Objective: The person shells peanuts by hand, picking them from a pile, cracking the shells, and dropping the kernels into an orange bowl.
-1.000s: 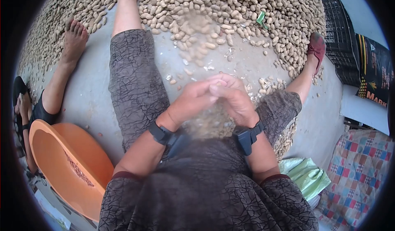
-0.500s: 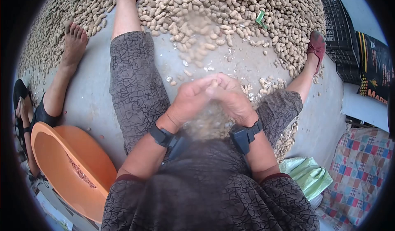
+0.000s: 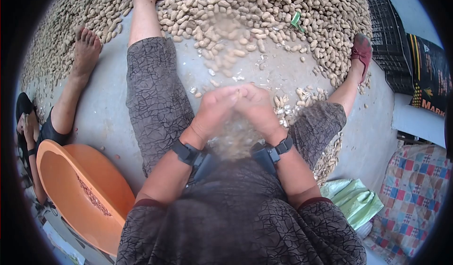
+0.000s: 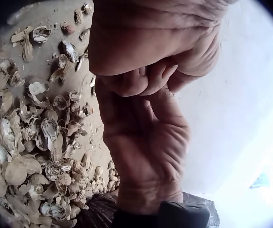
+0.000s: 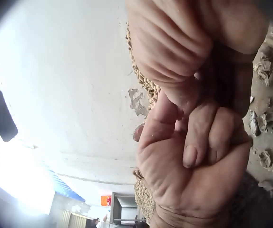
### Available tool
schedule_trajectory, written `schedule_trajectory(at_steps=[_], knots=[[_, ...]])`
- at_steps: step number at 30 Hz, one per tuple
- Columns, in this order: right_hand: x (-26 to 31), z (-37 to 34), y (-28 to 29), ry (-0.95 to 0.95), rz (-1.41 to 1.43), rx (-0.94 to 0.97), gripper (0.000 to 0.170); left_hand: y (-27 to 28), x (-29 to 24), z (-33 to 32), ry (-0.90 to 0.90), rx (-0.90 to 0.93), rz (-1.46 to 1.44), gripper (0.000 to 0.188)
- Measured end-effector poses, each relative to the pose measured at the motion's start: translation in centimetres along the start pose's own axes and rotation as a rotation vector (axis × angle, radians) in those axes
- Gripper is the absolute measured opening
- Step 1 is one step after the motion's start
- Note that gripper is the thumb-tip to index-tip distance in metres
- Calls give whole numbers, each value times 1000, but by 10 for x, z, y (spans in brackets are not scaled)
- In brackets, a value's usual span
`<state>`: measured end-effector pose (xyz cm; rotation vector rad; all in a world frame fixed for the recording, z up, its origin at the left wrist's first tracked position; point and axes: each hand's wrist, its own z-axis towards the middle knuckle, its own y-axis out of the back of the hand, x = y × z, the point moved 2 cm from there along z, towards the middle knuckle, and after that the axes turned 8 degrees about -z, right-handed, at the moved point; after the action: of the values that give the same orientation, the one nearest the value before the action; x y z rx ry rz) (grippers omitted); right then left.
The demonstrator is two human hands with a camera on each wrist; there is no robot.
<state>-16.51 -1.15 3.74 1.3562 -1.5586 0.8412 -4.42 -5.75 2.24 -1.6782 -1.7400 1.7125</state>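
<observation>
My left hand (image 3: pixel 211 115) and right hand (image 3: pixel 258 110) meet fingertip to fingertip above the floor between the legs. Their thumbs and forefingers pinch a peanut (image 3: pixel 239 93), of which only a small tan bit shows; the fingers hide the rest. In the left wrist view the right hand (image 4: pixel 148 152) is below, its fingers reaching up under the left hand's curled fingers. The right wrist view shows the left hand (image 5: pixel 193 166) with fingers folded toward its palm. Broken peanut shells (image 4: pixel 46 137) lie in a heap under the hands.
A large pile of unshelled peanuts (image 3: pixel 283 15) spreads ahead. At left stands an orange basin (image 3: pixel 113 180) with reddish kernels (image 3: pixel 92 194), near another person's bare foot (image 3: pixel 85 52). On the right are a black crate (image 3: pixel 388 43), a green sack (image 3: pixel 354 201) and a checked cloth (image 3: pixel 410 194).
The right hand has turned and shifted slightly left, its wrist drawing closer to the left one. Both hands' fingertips stay together, and the thumbs have moved a little left.
</observation>
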Motion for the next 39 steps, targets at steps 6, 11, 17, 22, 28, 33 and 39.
schedule_trajectory(at_steps=[6,11,17,22,28,33,39], knots=[[13,-4,9,-61,104,-45,19,4,2,8,-146,-152,149,28],[4,0,19,-88,253,100,17,-3,-1,3,-232,-158,545,26],[-3,0,7,-138,397,90,17,-19,-5,-5,-292,-121,576,27],[-1,-1,-3,-125,368,54,17,-12,3,-5,-359,-215,487,26],[2,-4,-8,-100,226,-59,14,-2,11,5,-348,-320,278,26],[18,-8,-15,37,57,-117,12,13,3,5,-316,-253,466,23],[30,-14,-13,612,-755,-231,13,17,9,11,-174,-194,94,23]])
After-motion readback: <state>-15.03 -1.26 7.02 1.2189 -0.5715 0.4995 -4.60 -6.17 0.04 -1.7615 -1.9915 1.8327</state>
